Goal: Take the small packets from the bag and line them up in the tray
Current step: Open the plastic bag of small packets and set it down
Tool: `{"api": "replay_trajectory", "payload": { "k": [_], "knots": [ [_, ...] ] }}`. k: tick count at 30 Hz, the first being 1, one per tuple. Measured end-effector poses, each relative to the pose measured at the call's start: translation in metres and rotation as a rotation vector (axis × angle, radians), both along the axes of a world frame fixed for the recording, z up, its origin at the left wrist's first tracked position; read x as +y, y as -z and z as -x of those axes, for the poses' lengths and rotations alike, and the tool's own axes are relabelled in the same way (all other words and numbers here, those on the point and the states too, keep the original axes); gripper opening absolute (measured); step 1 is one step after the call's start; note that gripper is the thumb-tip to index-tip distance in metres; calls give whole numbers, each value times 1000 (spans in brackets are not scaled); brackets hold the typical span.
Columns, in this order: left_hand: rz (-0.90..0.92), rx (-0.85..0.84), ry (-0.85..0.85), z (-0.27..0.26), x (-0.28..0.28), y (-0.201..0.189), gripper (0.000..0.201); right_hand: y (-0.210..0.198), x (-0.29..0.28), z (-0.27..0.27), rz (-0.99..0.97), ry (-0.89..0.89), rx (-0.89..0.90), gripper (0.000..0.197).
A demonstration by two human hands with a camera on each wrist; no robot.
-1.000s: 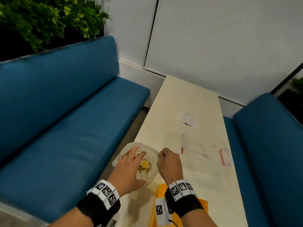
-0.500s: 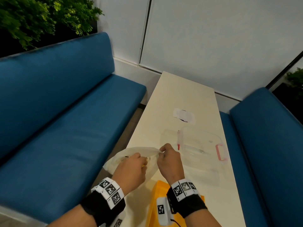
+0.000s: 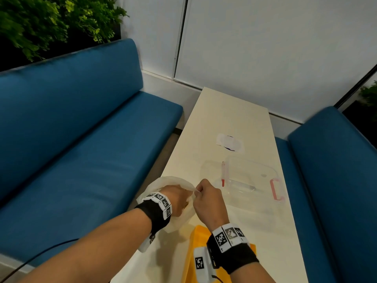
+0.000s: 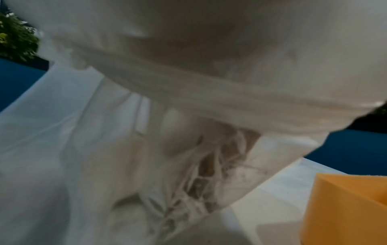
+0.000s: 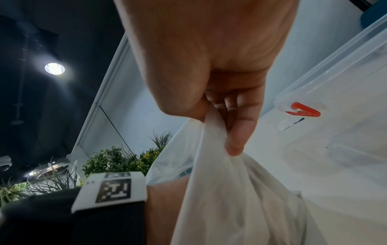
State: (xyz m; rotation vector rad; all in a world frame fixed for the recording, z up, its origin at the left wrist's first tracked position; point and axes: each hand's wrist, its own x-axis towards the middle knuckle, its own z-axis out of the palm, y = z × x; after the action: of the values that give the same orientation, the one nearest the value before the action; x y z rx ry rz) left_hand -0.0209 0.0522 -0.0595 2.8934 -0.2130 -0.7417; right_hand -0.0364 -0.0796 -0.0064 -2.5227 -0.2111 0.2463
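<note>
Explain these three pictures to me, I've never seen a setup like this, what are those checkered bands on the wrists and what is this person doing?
No machine here: a person wears three cameras. One on the head looks down at both hands; one on each wrist looks along the hand. The checkered bands are printed markers strapped on with the wrist cameras.

On the pale table lies a thin white plastic bag. The right hand pinches its rim, holding it open, as the right wrist view shows close up. The left hand reaches inside; its camera sees mostly bag, so whether it holds a packet cannot be told.

Beyond the hands sits a clear plastic tray with a pink handle. Something yellow lies nearest the person. Blue benches flank the table.
</note>
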Motion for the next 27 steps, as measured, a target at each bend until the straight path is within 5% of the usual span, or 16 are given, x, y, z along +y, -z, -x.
{"api": "replay_trajectory", "payload": {
  "k": [13, 21, 27],
  "knots": [
    [-174, 57, 71, -6, -14, 10, 72, 0, -2, -3, 41, 1, 4, 9],
    [-125, 49, 40, -2, -11, 20, 69, -1, -6, -7, 72, 21, -15, 8],
    [-111, -21, 226, 0, -12, 18, 43, -4, -12, -5, 29, 38, -13, 4]
  ]
}}
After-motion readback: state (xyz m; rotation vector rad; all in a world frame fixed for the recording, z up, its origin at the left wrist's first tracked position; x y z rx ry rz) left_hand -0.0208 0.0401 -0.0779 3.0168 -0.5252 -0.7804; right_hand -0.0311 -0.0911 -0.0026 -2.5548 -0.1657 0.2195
